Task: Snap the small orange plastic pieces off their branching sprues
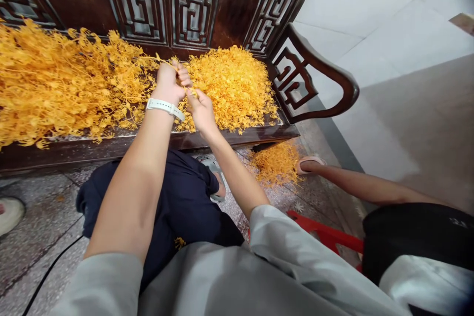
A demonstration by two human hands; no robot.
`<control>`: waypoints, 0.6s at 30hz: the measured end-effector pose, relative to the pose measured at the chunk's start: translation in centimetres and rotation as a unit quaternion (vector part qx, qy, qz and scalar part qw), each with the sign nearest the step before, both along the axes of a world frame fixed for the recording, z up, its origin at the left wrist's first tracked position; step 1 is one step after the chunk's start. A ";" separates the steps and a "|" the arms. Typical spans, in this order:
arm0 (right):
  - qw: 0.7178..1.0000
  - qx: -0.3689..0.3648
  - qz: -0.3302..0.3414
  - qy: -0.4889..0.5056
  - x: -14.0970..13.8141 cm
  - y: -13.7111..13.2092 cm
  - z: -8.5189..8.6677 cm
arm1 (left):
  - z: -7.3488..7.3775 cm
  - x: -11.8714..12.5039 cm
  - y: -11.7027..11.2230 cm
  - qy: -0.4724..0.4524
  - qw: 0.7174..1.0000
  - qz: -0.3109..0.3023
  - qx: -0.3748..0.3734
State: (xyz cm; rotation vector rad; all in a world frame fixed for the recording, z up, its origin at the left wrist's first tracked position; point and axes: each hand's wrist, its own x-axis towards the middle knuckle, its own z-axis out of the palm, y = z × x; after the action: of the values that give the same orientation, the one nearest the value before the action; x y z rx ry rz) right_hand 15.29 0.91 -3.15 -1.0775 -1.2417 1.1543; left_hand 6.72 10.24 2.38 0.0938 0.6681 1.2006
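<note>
Orange, curly bits lie in two big heaps on the dark wooden tabletop point(266, 133), and I see my two hands meet between them. The left heap point(66, 84) is long and runs out of view. The right heap point(233, 89) is rounder, and it sits by the curved wooden arm point(348, 91) at the right end.

My left hand point(173, 78) is curled round a thin orange strand point(163, 60). One end of the strand sticks out on the far left side of that hand, toward the left heap. My right hand point(201, 110) is just to the right and a bit nearer to me. Its thumb and finger pinch at the strand, close to my left hand. I cannot tell if the two hands touch.

I see a pale watch band point(161, 105) round the left wrist. Far behind the heaps stands a dark wooden back point(237, 5) with cut-out shapes.

On the speckled floor point(44, 192), a smaller orange pile point(277, 163) lies near the right end of the tabletop. Just right of it is a shoe point(311, 163) on another person's leg point(355, 182). A red thing point(329, 233) is near, on the right. A black cord point(52, 269) lies near, on the left.
</note>
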 end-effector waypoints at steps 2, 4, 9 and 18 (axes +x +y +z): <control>0.995 -0.030 -0.021 0.088 -0.9 -0.9 0.2 | 0.5 -0.5 -0.3 -0.022 1.000 -0.002 -0.019; 0.982 -0.088 -0.034 0.166 -1.6 -1.7 0.2 | 0.6 -0.8 -0.7 -0.025 0.999 -0.005 -0.031; 0.917 -0.250 0.054 0.306 -2.3 -2.8 -0.1 | -0.5 -1.2 -0.7 0.010 0.999 0.024 -0.046; 0.836 -0.279 0.184 0.435 -1.8 -5.5 1.8 | 0.4 -1.7 0.0 0.007 0.997 0.039 -0.072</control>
State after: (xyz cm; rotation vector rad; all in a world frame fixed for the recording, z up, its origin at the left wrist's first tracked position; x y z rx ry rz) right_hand 13.49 -4.61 -1.36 -0.5447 -0.3705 2.0839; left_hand 5.00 10.26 2.75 -0.0443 0.7732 1.2231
